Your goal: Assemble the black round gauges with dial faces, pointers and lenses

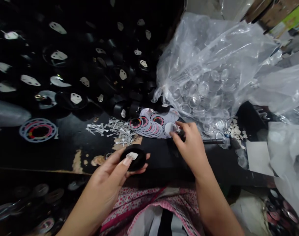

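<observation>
My left hand (107, 182) holds a round black casing (137, 158) with a small white plate in its middle, just above the black table's near edge. My right hand (190, 142) is further right, its fingertips pinching a round white dial disc (169, 128) at the edge of a fanned stack of printed dial discs (149, 124) with red and black rings. A loose pile of small white pointer pieces (115, 129) lies left of the stack.
Many black round casings with white plates (75, 98) cover the table's far left. A large clear plastic bag of transparent round lenses (208, 78) sits at the right. One printed dial (38, 129) lies alone at left. Finished pieces (41, 196) lie below the edge.
</observation>
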`<act>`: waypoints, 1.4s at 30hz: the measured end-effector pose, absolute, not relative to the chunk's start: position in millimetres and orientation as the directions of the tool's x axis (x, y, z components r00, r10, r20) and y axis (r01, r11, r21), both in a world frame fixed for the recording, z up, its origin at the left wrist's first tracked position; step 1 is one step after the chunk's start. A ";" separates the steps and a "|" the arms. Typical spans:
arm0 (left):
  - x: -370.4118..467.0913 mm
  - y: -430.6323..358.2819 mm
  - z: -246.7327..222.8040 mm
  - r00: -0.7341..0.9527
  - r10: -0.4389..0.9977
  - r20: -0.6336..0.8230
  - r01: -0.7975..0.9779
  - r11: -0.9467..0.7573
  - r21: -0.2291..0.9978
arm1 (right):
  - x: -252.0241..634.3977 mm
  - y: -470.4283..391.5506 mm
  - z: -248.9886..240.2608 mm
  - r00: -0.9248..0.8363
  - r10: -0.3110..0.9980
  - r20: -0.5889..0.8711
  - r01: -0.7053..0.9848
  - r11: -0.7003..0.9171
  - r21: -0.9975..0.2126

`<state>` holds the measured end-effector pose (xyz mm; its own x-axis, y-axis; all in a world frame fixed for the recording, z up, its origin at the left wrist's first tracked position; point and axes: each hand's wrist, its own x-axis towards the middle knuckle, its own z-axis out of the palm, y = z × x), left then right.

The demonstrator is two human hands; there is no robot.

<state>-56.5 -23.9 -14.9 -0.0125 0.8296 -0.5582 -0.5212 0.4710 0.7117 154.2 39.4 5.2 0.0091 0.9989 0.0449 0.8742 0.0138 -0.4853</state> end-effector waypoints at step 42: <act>-52.3 -21.6 -15.0 0.181 0.868 -0.463 -0.512 0.485 0.709 | 113.0 30.5 33.7 -0.271 0.939 -0.213 0.468 -0.066 -0.882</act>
<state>-52.3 -21.6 -15.0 0.1807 0.8679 -0.4628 -0.5121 0.4848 0.7091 113.0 30.5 33.7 -0.2705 0.9388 -0.2133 0.4675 -0.0656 -0.8815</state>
